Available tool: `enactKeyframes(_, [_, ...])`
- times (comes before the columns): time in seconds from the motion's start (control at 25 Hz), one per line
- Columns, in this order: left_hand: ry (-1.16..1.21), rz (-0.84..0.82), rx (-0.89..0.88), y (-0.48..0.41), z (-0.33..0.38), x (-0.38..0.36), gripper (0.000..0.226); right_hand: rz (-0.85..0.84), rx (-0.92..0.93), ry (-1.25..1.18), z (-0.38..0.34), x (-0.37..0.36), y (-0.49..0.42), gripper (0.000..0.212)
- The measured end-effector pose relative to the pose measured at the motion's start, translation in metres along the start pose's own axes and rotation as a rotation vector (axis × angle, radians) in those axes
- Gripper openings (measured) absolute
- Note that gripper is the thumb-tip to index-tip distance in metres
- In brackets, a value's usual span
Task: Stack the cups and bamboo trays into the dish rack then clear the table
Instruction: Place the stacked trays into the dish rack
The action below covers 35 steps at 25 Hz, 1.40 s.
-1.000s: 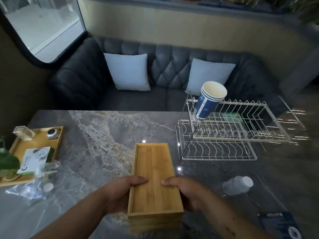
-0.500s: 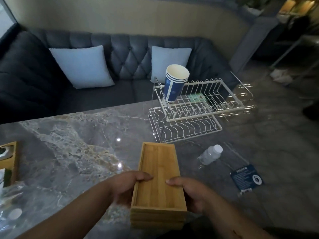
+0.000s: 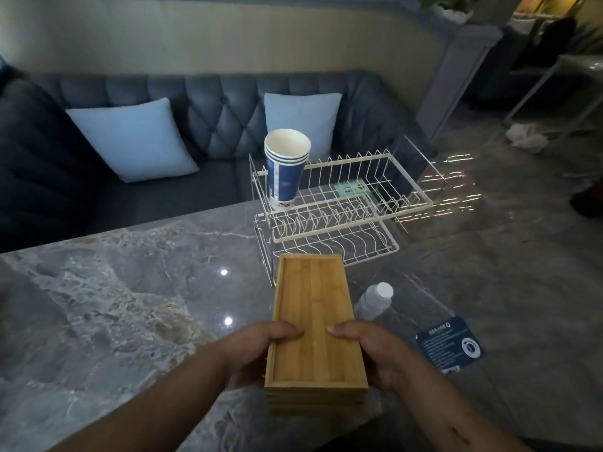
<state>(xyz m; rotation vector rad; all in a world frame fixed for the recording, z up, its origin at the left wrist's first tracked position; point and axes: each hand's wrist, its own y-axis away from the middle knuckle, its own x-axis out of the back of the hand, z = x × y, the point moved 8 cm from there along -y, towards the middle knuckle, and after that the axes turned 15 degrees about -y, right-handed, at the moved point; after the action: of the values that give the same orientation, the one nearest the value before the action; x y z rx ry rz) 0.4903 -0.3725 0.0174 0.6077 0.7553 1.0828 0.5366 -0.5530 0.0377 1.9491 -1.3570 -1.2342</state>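
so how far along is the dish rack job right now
Done: the stacked paper cups sit in the upper tier of the dish rack. In hand: the left hand and right hand grip the stack of bamboo trays, not yet in the rack. Left: racking the trays, then clearing the plastic bottle and dark blue card off the table.

Head view: forward-down, close over table [image 3: 137, 288].

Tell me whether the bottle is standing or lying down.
Lying down: the bottle rests on its side on the table, white cap toward the rack.
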Motion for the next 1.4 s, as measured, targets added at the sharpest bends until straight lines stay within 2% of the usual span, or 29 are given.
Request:
enactKeyframes(0.2, [0.142, -0.005, -0.057, -0.025, 0.021, -0.028, 0.079, -0.001, 0.030, 0.040, -0.049, 0.023, -0.011, 0.067])
enactKeyframes(0.4, [0.235, -0.023, -0.129, -0.046, 0.056, -0.037, 0.072, 0.034, 0.011, 0.086, -0.086, 0.036, -0.029, 0.039])
enactKeyframes(0.64, [0.276, 0.020, -0.182, -0.071, 0.083, -0.028, 0.074, -0.042, -0.156, 0.114, -0.089, 0.050, -0.047, 0.043])
enactKeyframes(0.88, [0.310, 0.076, -0.159, -0.088, 0.095, -0.012, 0.075, -0.077, -0.111, 0.094, -0.106, 0.049, -0.067, 0.029])
enactKeyframes(1.0, [0.327, 0.129, -0.154, -0.095, 0.097, -0.005, 0.073, -0.113, -0.102, 0.043, -0.113, 0.047, -0.079, 0.035])
enactKeyframes(1.08, [0.312, 0.166, -0.133, -0.097, 0.093, -0.002, 0.071, -0.118, -0.106, 0.034, -0.115, 0.047, -0.090, 0.047])
enactKeyframes(1.24, [0.111, 0.271, -0.012, -0.100, 0.075, 0.001, 0.064, -0.086, -0.079, 0.080, -0.119, 0.052, -0.114, 0.074])
enactKeyframes(1.4, [0.205, 0.353, -0.091, -0.109, 0.081, 0.010, 0.055, -0.101, -0.005, 0.065, -0.131, 0.048, -0.131, 0.071])
